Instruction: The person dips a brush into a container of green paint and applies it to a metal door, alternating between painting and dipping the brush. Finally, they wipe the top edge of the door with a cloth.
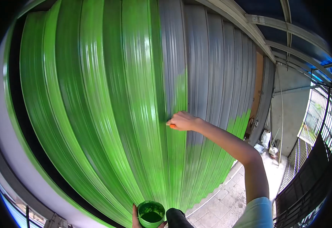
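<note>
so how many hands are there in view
2: the right hand, in front of the ribbed panels, gripping something orange; and the left hand at the bottom edge, partly hidden by the green cup it holds.

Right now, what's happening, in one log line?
right hand: orange tool at shutter | left hand: holds green paint pot | shutter: partly green, partly grey

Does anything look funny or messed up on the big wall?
It looks patchy: green paint stops unevenly above the right hand, with grey folds higher up. I can't make out any spills or dents.
</note>
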{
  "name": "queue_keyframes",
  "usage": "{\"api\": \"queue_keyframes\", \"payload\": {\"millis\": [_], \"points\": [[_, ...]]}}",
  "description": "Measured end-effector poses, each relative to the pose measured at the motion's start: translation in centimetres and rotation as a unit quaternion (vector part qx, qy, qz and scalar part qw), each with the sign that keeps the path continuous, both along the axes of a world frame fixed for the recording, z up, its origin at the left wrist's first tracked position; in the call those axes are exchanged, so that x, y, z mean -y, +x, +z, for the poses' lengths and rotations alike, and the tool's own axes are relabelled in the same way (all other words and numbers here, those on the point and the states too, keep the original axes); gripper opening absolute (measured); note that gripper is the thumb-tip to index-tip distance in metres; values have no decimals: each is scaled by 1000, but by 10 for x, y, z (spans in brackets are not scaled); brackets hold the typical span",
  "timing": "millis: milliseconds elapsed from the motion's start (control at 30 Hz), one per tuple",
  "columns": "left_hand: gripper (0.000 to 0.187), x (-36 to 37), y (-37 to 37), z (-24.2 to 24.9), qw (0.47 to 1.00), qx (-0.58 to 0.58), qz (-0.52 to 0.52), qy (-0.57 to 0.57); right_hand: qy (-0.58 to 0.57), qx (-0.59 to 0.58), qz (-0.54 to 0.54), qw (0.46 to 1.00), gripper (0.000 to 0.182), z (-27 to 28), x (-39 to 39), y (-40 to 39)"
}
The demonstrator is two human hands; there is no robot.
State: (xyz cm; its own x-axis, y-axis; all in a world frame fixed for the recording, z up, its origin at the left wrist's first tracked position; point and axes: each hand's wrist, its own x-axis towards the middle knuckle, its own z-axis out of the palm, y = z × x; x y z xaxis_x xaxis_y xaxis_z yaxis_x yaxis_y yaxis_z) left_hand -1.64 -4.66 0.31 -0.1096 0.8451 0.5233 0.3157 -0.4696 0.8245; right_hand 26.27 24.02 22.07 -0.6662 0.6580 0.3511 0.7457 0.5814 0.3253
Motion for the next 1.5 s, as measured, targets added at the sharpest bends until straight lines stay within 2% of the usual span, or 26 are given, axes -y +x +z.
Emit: {"api": "queue_keyframes", "payload": {"millis": [67, 167, 233, 333, 433, 567, 633, 733, 767, 833, 933, 1033, 1100, 1133, 1200, 1233, 1300, 1367, 1433, 1500], "points": [[104, 3, -4, 2, 1000, 0, -2, -2, 19, 63, -45, 997, 9, 11, -12, -4], [104, 3, -10, -1, 999, 29, -10, -13, 82, 75, -30, 993, 6, 49, -7, -14], [104, 4, -13, 2, 999, 21, 6, -25, 156, 88, -58, 982, 7, 76, -6, -19], [103, 5, -12, 3, 999, 4, 18, -26, 301, 41, -46, 952, 8, 112, 2, -19], [103, 2, -12, 0, 1000, -6, 18, -10, 319, 153, -93, 931, 32, 87, -7, -17], [104, 5, -8, 2, 1000, 13, 9, -25, 183, 242, -22, 952, 34, -20, -8, -15], [105, 5, -8, 2, 1000, 16, 5, -23, 111, 195, 19, 974, 4, -96, -39, -7], [105, 2, -11, 1, 1000, 14, 3, -7, -6, 114, -35, 993, 6, -85, -10, -25], [105, 2, -12, 2, 1000, 5, 10, -2, -48, 89, -58, 993, 7, -66, -9, -28], [105, 6, -12, 6, 1000, 6, 12, -26, 20, 103, -47, 993, 15, -23, -15, -23], [105, 10, -11, 5, 1000, 1, 22, -22, 103, 61, -82, 989, 22, 47, -9, -25], [104, 7, -11, 2, 999, -1, 22, -25, 224, 48, -139, 963, 31, 85, 11, -31], [104, 7, -11, 3, 1000, -2, 18, -20, 475, 15, -7, 880, 31, 89, 0, -15], [104, 7, -10, 8, 1000, -5, 17, -16, 431, -91, 32, 897, 26, 89, 15, -16], [106, 1, -11, 12, 1000, -7, 27, -6, 306, -300, 136, 893, 19, 90, 60, -30], [115, -4, -13, 3, 1000, 11, 15, -10, 221, -398, 195, 869, 18, 83, 82, -37], [114, -5, -20, 13, 1000, 1, 22, 7, 24, -559, 256, 788, 16, 59, 123, -49], [115, -13, -34, 15, 995, -54, 32, 72, -46, -587, 314, 744, 15, 30, 161, -61], [116, -15, -40, 22, 992, -73, 57, 85, -136, -560, 327, 749, 13, 4, 188, -65], [118, -15, -47, 27, 989, -97, 66, 96, -217, -484, 364, 766, 11, -5, 203, -74]]}}
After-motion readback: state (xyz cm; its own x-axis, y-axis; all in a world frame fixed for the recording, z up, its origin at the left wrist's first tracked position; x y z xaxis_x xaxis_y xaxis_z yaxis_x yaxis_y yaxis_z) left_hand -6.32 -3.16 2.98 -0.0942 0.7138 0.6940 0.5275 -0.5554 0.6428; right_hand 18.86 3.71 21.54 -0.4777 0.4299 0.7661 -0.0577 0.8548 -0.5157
